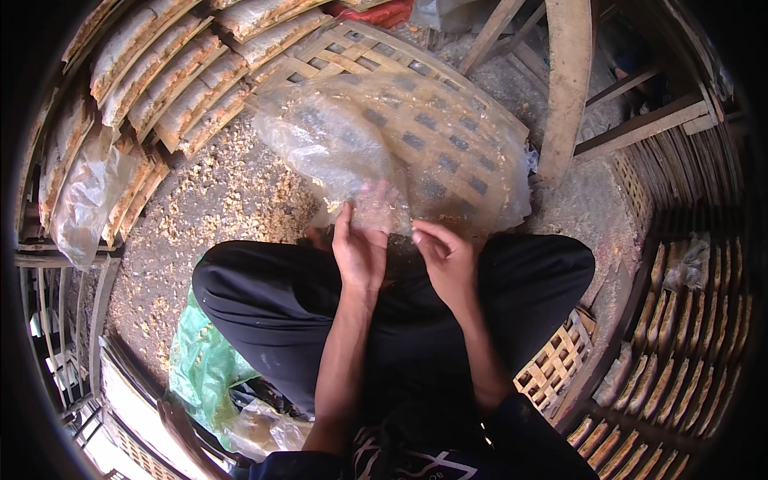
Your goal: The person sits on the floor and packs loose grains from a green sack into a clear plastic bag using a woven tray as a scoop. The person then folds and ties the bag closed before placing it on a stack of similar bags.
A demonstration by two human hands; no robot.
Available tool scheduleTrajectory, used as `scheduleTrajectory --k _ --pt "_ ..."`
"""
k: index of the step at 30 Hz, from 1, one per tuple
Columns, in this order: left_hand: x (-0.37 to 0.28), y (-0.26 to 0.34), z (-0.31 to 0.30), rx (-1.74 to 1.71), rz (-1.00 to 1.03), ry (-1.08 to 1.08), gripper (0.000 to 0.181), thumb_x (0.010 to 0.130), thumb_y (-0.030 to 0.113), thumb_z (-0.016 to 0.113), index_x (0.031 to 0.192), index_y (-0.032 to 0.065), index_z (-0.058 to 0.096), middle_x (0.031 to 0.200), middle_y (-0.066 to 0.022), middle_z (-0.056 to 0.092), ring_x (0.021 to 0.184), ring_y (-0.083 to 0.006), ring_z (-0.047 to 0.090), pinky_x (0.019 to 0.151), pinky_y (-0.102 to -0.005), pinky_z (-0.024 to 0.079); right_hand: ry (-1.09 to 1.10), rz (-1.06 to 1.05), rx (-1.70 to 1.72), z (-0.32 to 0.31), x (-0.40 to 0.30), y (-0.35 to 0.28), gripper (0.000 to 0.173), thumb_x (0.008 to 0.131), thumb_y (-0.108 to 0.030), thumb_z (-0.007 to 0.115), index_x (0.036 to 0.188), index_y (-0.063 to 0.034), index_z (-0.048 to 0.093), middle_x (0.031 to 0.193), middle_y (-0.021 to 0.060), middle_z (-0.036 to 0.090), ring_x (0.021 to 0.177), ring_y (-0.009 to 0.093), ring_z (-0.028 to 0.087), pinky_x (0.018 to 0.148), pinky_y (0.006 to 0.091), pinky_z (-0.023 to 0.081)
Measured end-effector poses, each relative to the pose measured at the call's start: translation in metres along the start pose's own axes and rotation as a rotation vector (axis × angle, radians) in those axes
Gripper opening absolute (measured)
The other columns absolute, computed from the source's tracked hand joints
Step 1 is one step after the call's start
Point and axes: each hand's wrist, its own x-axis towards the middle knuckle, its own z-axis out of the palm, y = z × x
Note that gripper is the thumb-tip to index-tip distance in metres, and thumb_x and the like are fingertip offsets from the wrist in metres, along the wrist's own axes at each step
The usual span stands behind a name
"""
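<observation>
My left hand (362, 249) is palm up, its fingers under a translucent plastic sheet (342, 141) and visible through it. Its thumb lies along the sheet's near left edge. My right hand (447, 258) pinches the sheet's near edge between thumb and forefinger. Folded over itself on the left, the sheet covers much of a woven bamboo tray (327, 57) in front of my crossed legs (264, 294). Crumbs cling to the plastic. Dark squares of the weave show through it.
Pale slabs with crumbly orange edges (198, 90) stand in rows at upper left. Crumbs (234, 186) litter the floor. Green plastic (201, 354) lies by my left leg. Wooden posts (567, 90) rise at upper right. Racks of narrow slabs (690, 342) line the right side.
</observation>
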Motion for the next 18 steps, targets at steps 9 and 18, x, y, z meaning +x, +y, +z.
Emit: scheduleTrajectory --k 9,18 --pt "-0.002 0.000 0.005 0.005 -0.006 -0.031 0.052 0.100 0.036 0.052 0.139 0.0025 0.045 0.148 -0.0242 0.044 0.136 -0.0404 0.043 0.114 -0.0519 0.035 0.089 -0.412 -0.572 0.003 0.000 -0.005 0.022 0.083 -0.008 0.073 0.104 -0.0023 0.070 0.097 0.0144 0.069 0.095 0.035 0.066 0.084 0.0434 0.053" --pt "0.002 0.014 0.007 -0.078 0.174 0.133 0.061 0.101 0.043 0.048 0.145 0.0007 0.040 0.142 -0.0213 0.051 0.130 -0.0355 0.052 0.110 -0.0493 0.042 0.209 -0.396 -0.619 -0.032 0.031 -0.014 0.012 0.086 -0.003 0.067 0.097 -0.0023 0.072 0.094 0.0144 0.070 0.090 0.035 0.067 0.080 0.0419 0.052"
